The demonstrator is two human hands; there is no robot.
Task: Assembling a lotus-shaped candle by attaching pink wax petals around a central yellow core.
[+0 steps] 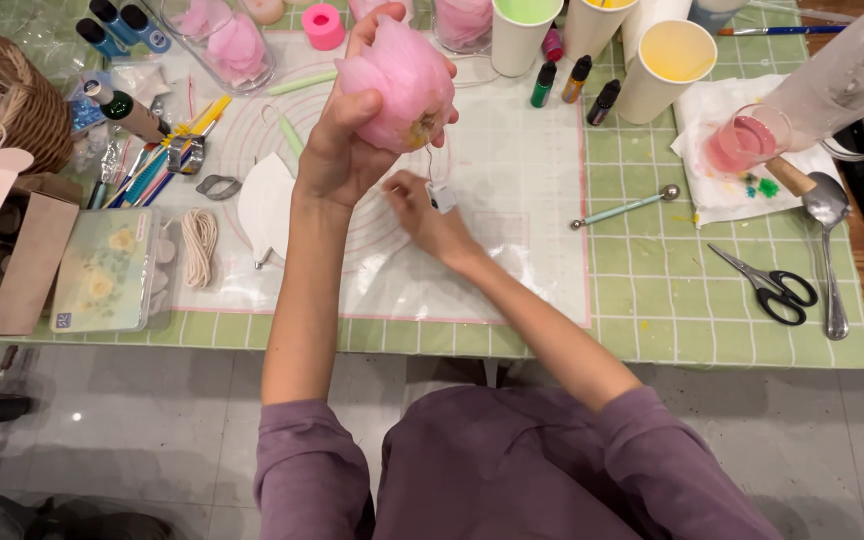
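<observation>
Already the layered pink wax flower (404, 85) looks fully petalled, raised above the mat's far middle in the left hand's (337, 150) closed grasp. Below, the right hand (422, 212) pinches its small metal-tabbed wick (440, 192), not yet seated.

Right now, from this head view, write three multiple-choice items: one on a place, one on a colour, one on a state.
1. Where do the scissors lie?
A. right of the ball tool
B. in the basket
C. on the floor

2. What colour is the flower?
A. blue
B. pink
C. green

3. How is the flower held?
A. lying flat on the mat
B. raised off the mat in the left hand
C. standing in a cup

Answers:
1 A: they lie on the green grid mat, right of the ball tool.
2 B: its petals are pink.
3 B: the left hand grips it above the mat, while the right hand pinches the small tab below.
</observation>
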